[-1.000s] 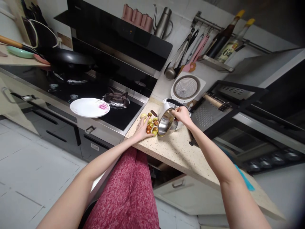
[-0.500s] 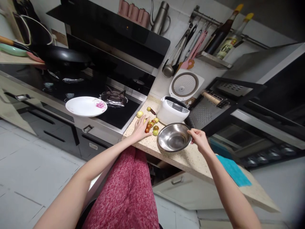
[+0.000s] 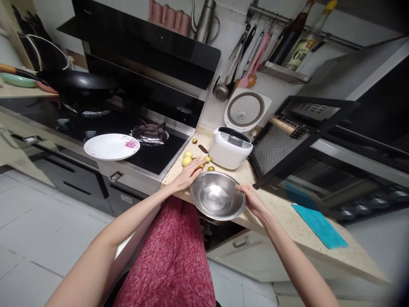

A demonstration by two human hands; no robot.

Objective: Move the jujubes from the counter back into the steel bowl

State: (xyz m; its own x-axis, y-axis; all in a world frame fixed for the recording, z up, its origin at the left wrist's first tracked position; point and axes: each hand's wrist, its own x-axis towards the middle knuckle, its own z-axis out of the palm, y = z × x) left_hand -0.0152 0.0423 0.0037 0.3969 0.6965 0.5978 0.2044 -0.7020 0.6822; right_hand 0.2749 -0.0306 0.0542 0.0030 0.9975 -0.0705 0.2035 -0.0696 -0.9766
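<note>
A shiny steel bowl (image 3: 218,196) is tilted at the counter's front edge, its inside bare. My right hand (image 3: 251,198) pinches its right rim between thumb and fingers. To the left of the bowl, my left hand (image 3: 189,174) lies over small round fruits with its fingers stretched out, partly covering them. Around those fingers are yellow-green fruits (image 3: 186,161) and an olive-brown fruit (image 3: 211,169); I cannot tell their kind. One more small fruit (image 3: 194,140) lies farther back, near a dark reddish-brown elongated piece (image 3: 202,148).
Behind the bowl stands a white rice cooker (image 3: 230,149) with its lid raised. A flowered white plate (image 3: 107,147) rests at the stove's front, with a black wok (image 3: 81,83) beyond. An oven (image 3: 322,170) and a teal cloth (image 3: 319,225) are on the right.
The bowl has come left and toward me, tipped more my way, beside my left hand. My left hand has swept over the fruits; the reddish ones no longer show on the counter.
</note>
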